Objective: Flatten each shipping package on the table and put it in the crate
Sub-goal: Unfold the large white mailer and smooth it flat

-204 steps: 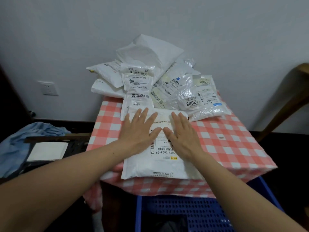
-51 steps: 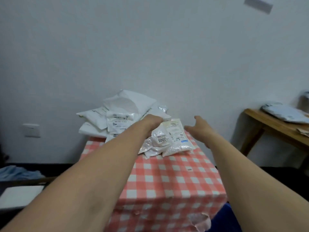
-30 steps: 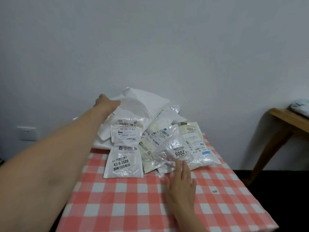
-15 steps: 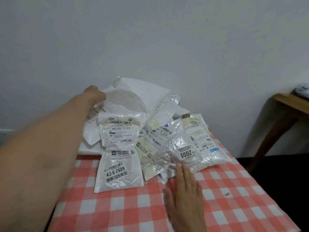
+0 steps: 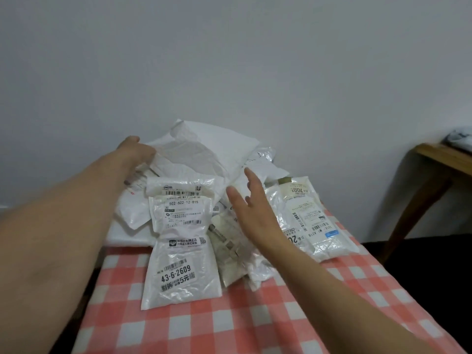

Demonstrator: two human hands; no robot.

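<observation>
We look at a tabletop (image 5: 229, 325) covered in a red-and-white checked cloth, pushed up against a plain pale wall (image 5: 229, 60). To the right, well apart from it, stands a wooden side table (image 5: 434, 159) with a pale bundle (image 5: 461, 135) at its edge, too cropped for us to identify. The shipping packages sit in 1 loose heap at the far end of the tabletop, against the wall. A large white package (image 5: 204, 152) lies crumpled on top at the back. In front of it a package labelled 502-602-12-815 (image 5: 181, 210) overlaps a package labelled 43-6-2609 (image 5: 178, 274), which lies nearest us on the cloth. A package marked 7001 (image 5: 306, 213) lies on the right side of the heap.

The left arm stretches across the left side of the heap. The left grip (image 5: 135, 152) curls over the left edge of the large white package and holds it there; its fingertips are hidden behind the plastic. The right grip (image 5: 251, 213) is raised over the middle of the heap with its fingers straight and spread, pointing toward the large white package. It holds nothing, and we cannot tell whether it touches the packages beneath it.

Compared with 0.5 s ago, the right grip has left the cloth, where it lay flat just before the heap, and has reached forward above the packages. The left grip stays at the same edge of the large white package.
</observation>
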